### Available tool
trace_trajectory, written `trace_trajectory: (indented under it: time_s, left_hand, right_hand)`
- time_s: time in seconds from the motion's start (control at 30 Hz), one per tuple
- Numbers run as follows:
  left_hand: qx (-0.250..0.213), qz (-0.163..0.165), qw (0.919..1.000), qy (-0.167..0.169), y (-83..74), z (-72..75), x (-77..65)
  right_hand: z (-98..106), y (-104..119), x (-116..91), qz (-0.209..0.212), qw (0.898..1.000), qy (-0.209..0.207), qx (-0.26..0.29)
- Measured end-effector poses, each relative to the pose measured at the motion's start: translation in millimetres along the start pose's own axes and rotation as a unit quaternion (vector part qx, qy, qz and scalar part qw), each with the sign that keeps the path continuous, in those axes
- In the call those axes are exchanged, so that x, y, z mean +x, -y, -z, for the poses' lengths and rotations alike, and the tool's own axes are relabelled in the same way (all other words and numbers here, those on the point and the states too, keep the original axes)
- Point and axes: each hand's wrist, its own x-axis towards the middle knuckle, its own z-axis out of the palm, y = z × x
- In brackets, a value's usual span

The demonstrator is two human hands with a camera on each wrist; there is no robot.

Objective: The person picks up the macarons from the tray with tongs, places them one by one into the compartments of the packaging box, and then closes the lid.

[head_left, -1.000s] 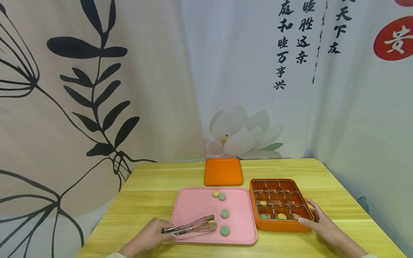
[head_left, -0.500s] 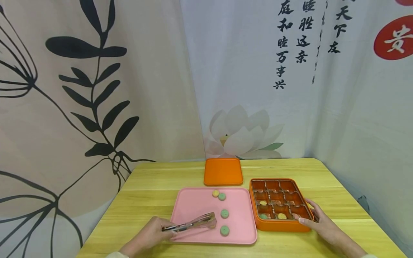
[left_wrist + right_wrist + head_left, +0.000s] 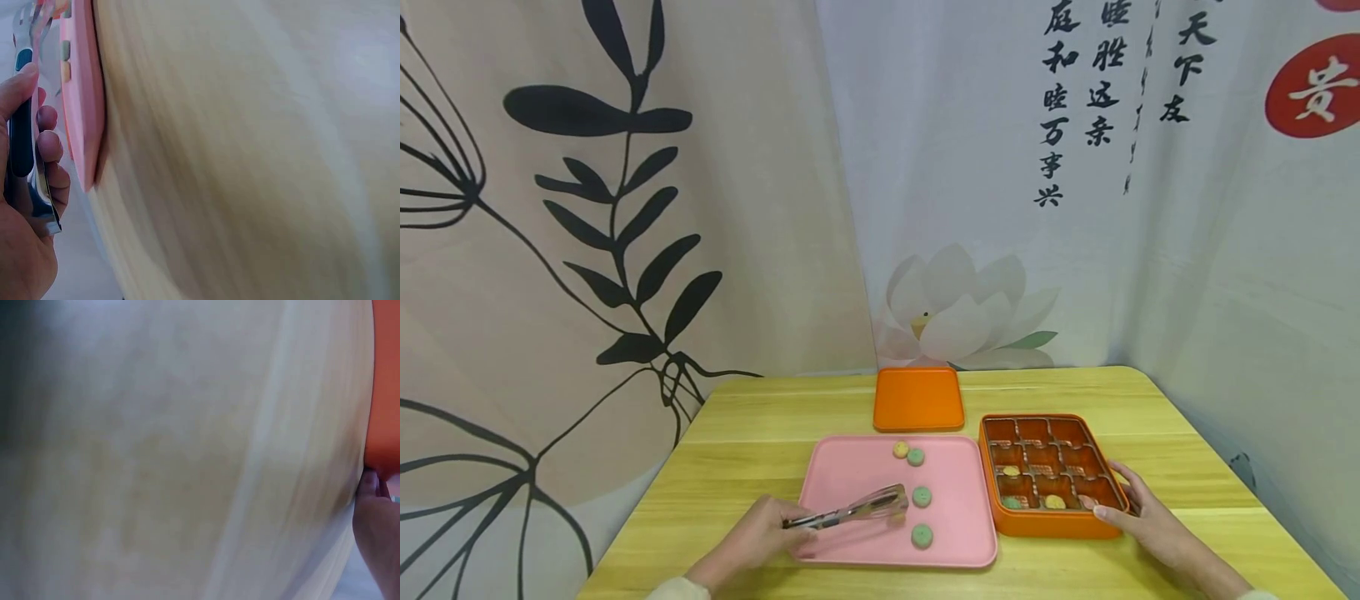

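My left hand (image 3: 763,533) grips metal tongs (image 3: 842,514) with dark handle panels, thumb on one arm and fingers round the other. Their tips lie close together over the pink tray (image 3: 835,467). A pale yellow cookie (image 3: 895,520) shows right under the tips, partly hidden. Farther right on the tray lie green cookies, the nearest green cookie (image 3: 922,536) by the front. My right hand (image 3: 1153,521) holds the near right corner of an orange box (image 3: 1052,523), thumb at the front rim and fingers along the side. Small yellow, green and pink cookies sit in its divided insert.
An orange lid (image 3: 919,400) lies flat behind the tray. Another yellow cookie (image 3: 901,450) sits at the tray's back edge beside a green one. Box and tray stand side by side on the wooden table (image 3: 760,433), with a printed curtain behind.
The tongs' arms have closed together from spread, and my left hand has risen slightly, lifting their tips a little. My right hand and the box have stayed in place.
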Motion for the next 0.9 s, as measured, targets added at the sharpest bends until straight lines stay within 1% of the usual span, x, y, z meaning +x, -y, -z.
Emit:
trace_trajectory:
  time_s: [0.1,0.2,0.4,0.53,0.63,0.7,0.8,0.9]
  left_hand:
    - [0.001,0.010,0.9999,0.002,-4.5,0.0,7.5]
    - [0.009,0.010,0.9999,-0.004,-8.9,-0.9,17.1]
    - [0.034,-0.027,0.9990,-0.013,-17.8,-5.6,40.1]
    - [0.032,-0.039,0.9987,-0.012,-26.9,-11.6,59.4]
    - [0.027,-0.051,0.9983,-0.012,-36.8,-16.6,75.2]
    - [0.034,-0.065,0.9971,-0.016,-44.1,-21.1,86.5]
    - [0.049,-0.077,0.9956,-0.020,-54.7,-29.3,104.0]
    - [0.042,-0.074,0.9962,-0.014,-65.5,-38.7,121.0]
  right_hand:
    - [0,0,0,0.007,1.000,-0.002,0.001]
    - [0,-1,1,0.009,1.000,-0.008,-0.005]
    - [0,-2,1,0.012,1.000,-0.012,-0.018]
    - [-1,-2,0,0.008,1.000,-0.014,-0.015]
    - [-2,-1,-1,0.006,1.000,-0.016,-0.012]
    - [-2,-2,-1,0.007,1.000,-0.017,-0.012]
    - [-2,-3,0,0.010,1.000,-0.018,-0.015]
    - [-2,-3,0,0.010,1.000,-0.014,-0.013]
